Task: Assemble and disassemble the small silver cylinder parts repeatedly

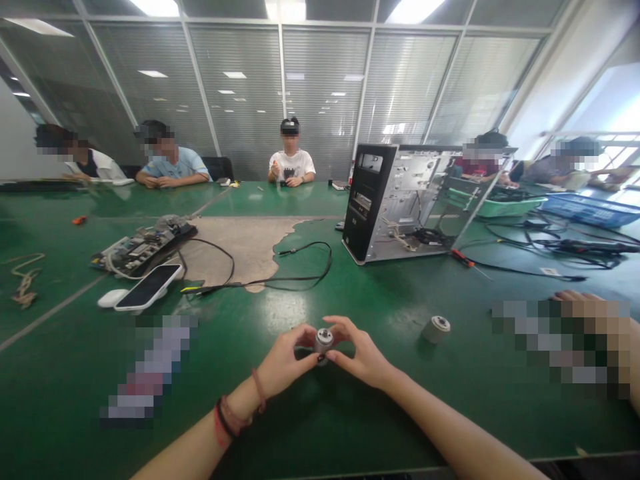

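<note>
A small silver metal cylinder (324, 340) with a dark centre on its top face stands upright near the front middle of the green table. My left hand (287, 360) closes on its left side, thumb at the lower front. From the right, my right hand (363, 357) has its thumb near the cylinder's lower front and its index finger arched over by the top; the fingers are curved and apart, and whether they touch the metal is hard to tell. A second, similar cylinder (437, 329) stands to the right, touched by neither hand.
Behind are an open computer case (400, 203), a circuit assembly (145, 247), a white phone (150, 288), black cables (320, 267) and a screwdriver (464, 259). Baskets (590, 208) stand at the right. Another person's hand (580, 300) rests at the right; several people sit around the table.
</note>
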Demonstrator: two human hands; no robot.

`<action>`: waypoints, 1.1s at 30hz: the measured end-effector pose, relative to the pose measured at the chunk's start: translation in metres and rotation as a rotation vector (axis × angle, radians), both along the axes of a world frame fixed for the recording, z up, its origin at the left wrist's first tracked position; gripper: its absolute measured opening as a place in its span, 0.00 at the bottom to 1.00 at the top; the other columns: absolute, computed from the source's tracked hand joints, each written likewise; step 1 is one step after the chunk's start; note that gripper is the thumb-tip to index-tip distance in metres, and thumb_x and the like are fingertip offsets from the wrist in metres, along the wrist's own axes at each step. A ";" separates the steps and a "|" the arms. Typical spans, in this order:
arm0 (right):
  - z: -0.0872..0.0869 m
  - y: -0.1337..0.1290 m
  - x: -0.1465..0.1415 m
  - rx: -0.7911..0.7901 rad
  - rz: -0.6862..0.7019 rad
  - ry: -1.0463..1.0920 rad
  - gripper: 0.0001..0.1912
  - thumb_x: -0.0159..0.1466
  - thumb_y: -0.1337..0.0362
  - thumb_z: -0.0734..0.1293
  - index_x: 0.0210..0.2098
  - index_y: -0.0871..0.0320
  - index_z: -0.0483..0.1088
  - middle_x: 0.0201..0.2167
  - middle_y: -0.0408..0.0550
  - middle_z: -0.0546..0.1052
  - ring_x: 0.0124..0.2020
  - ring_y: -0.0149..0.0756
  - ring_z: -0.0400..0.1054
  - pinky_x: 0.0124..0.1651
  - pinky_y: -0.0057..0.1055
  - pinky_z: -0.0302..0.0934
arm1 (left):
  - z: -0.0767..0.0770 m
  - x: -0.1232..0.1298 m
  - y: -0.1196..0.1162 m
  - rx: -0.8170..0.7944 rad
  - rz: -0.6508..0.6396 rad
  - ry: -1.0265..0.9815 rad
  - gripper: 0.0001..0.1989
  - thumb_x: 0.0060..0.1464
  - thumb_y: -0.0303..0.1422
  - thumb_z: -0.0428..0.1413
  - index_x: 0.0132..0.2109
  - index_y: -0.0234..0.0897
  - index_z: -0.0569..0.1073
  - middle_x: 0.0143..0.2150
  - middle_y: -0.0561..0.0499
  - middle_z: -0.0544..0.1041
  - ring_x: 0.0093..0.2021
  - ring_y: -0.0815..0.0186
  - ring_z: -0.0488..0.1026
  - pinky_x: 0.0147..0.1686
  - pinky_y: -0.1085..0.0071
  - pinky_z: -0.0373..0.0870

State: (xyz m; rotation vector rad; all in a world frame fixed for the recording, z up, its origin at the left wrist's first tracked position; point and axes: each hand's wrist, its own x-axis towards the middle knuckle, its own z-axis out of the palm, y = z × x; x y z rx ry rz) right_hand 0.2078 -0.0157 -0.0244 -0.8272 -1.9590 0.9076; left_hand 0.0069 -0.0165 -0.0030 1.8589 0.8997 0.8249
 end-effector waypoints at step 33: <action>-0.004 -0.001 -0.024 -0.995 0.085 0.790 0.25 0.55 0.57 0.70 0.49 0.53 0.59 0.31 0.42 0.75 0.29 0.30 0.71 0.33 0.27 0.63 | -0.004 -0.007 0.012 -0.325 0.113 -0.214 0.14 0.54 0.42 0.54 0.34 0.33 0.67 0.23 0.53 0.74 0.24 0.67 0.73 0.29 0.69 0.71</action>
